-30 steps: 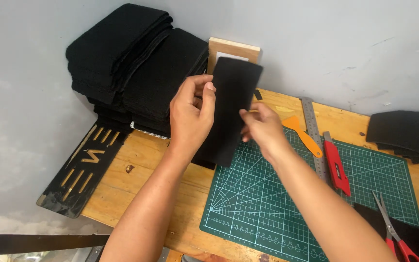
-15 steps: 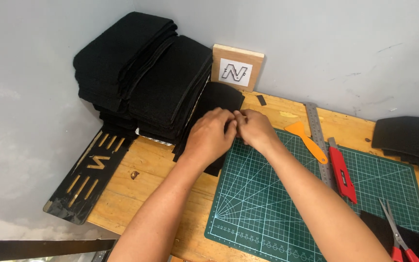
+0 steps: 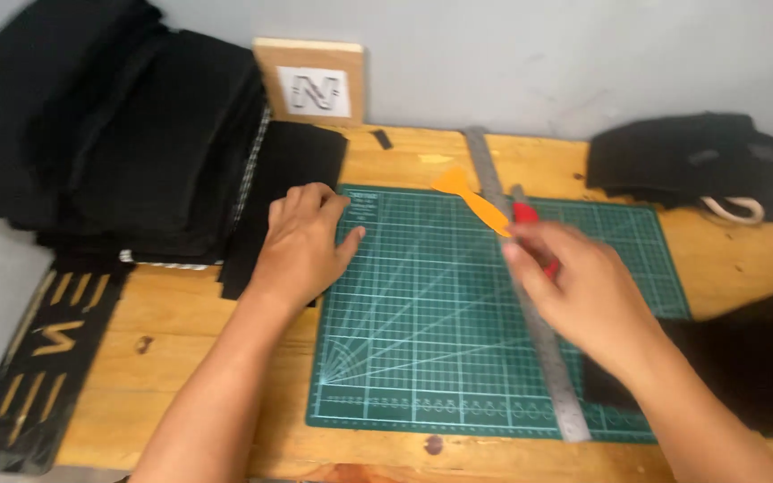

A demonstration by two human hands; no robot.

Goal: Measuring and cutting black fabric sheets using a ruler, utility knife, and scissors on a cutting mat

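With the green cutting mat (image 3: 458, 340) as the marker, the left hand (image 3: 301, 246) lies flat with fingers spread on the black fabric piece (image 3: 284, 192) just off the mat's left edge, while the right hand (image 3: 583, 291), blurred, closes over the steel ruler (image 3: 530, 295) on the mat's right half; whether it truly pinches it I cannot tell. It looks like the changeover between setting one piece down and measuring, so the next move probably calls for a firm ruler grip. The fabric's long axis runs from the near-left up toward the wall, almost parallel to the ruler.
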